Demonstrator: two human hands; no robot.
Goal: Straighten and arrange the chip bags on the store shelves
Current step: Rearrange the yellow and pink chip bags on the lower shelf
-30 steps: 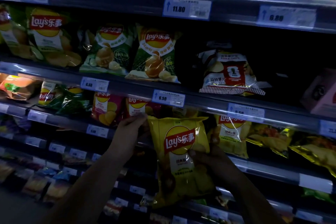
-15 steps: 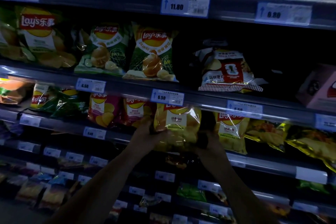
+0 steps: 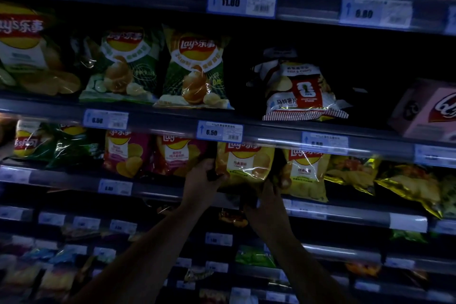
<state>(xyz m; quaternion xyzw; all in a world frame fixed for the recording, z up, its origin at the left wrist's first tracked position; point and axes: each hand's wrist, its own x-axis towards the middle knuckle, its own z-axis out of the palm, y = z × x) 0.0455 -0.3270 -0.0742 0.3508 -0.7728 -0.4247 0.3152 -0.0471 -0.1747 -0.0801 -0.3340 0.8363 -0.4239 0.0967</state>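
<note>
A yellow Lay's chip bag (image 3: 245, 164) stands upright on the second shelf (image 3: 74, 180), under the 6.50 price tag (image 3: 219, 131). My left hand (image 3: 201, 181) grips its lower left corner. My right hand (image 3: 267, 195) holds its lower right edge from below. A second yellow Lay's bag (image 3: 304, 173) stands just to its right. Two pink-red Lay's bags (image 3: 177, 153) stand to its left.
Green Lay's bags (image 3: 195, 69) and a white fish-and-chips bag (image 3: 302, 91) sit on the shelf above, with a pink box (image 3: 429, 111) at far right. Slumped gold bags (image 3: 404, 182) lie right on the second shelf. Lower shelves hold small dim packets.
Both hands have lifted the yellow bag from in front of the lower shelves up onto the second shelf and pushed it in between the pink-red and yellow bags.
</note>
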